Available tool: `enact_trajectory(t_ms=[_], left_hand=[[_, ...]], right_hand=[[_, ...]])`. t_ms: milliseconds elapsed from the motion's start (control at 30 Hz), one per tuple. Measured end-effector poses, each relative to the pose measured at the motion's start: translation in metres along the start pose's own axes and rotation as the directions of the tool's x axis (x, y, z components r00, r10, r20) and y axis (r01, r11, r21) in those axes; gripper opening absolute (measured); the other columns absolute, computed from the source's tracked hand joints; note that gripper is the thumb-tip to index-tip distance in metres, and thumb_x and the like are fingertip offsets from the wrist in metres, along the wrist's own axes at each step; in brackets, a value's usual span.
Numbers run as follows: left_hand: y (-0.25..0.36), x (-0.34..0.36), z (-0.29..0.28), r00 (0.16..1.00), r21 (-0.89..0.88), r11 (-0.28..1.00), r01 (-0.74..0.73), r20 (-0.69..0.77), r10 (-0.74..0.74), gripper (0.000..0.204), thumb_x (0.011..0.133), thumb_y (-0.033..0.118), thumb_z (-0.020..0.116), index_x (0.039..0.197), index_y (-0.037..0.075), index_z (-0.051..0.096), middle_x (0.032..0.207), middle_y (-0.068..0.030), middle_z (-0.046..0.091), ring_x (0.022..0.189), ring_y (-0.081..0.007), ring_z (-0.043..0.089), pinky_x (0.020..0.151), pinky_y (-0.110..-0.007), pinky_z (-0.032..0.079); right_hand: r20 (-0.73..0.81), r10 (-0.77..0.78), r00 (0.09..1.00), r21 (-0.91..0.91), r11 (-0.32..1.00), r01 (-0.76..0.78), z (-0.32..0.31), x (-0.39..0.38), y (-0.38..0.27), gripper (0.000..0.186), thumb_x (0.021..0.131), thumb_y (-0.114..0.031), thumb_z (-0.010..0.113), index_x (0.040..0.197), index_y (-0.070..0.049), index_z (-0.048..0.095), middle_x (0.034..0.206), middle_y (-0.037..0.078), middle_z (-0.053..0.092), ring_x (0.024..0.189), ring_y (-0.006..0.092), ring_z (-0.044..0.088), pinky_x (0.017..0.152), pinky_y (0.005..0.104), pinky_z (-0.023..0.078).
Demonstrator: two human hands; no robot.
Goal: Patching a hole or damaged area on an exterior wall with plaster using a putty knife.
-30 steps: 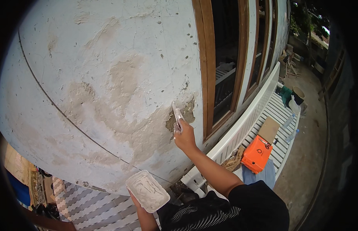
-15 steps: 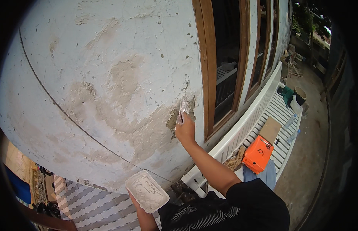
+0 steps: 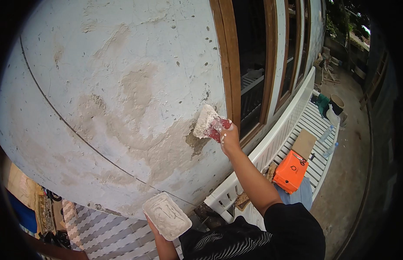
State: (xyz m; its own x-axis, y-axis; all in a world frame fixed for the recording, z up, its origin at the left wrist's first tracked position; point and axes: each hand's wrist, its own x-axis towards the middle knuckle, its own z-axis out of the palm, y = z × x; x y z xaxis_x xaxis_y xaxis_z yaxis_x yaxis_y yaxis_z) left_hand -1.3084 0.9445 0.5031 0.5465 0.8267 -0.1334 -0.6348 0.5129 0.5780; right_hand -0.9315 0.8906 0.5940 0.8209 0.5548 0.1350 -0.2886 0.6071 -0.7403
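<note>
My right hand grips the red handle of a putty knife whose broad blade is caked with whitish putty. The blade is at the wall, over a rough grey-brown patch left of the wooden window frame; whether it presses on the wall, I cannot tell. Low in front of me, my left hand holds a pale rectangular tub from its left side and below. Putty with scraped marks covers the inside of the tub. Most of the left fingers are hidden beneath it.
A white slatted bench runs along the wall at right. On it lie an orange box with scissors on top, a brown board, plastic bottles and a dark bucket. Patterned tiles cover the lower left.
My right hand has shifted right and slightly down, turning the putty knife so its broad coated face and red handle show. The tub in my left hand has barely moved.
</note>
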Motion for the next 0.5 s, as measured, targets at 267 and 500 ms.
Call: enact_trajectory(t_ms=[267, 500], left_hand=[[0.006, -0.003, -0.012, 1.0, 0.018, 0.999, -0.027, -0.008, 0.027, 0.066, 0.093, 0.058, 0.037, 0.134, 0.006, 0.044, 0.129, -0.0158, 0.054, 0.11, -0.0356, 0.058, 0.089, -0.051, 0.051], [0.002, -0.005, 0.001, 1.0, 0.004, 1.0, -0.005, -0.007, 0.005, 0.066, 0.093, 0.058, 0.037, 0.133, 0.006, 0.044, 0.128, -0.0152, 0.054, 0.109, -0.0343, 0.058, 0.088, -0.051, 0.051]], right_hand=[[-0.184, -0.277, 0.943, -0.34, 0.918, 0.203, -0.033, 0.069, 0.012, 0.017, 0.088, -0.002, 0.061, 0.104, 0.003, 0.061, 0.092, 0.007, 0.065, 0.077, 0.0134, 0.064, 0.067, 0.0262, 0.053], [-0.367, -0.259, 0.894, -0.366, 0.923, 0.117, -0.094, 0.051, 0.014, 0.016, 0.083, -0.002, 0.059, 0.098, 0.002, 0.065, 0.084, 0.006, 0.066, 0.075, 0.0128, 0.062, 0.067, 0.0283, 0.05]])
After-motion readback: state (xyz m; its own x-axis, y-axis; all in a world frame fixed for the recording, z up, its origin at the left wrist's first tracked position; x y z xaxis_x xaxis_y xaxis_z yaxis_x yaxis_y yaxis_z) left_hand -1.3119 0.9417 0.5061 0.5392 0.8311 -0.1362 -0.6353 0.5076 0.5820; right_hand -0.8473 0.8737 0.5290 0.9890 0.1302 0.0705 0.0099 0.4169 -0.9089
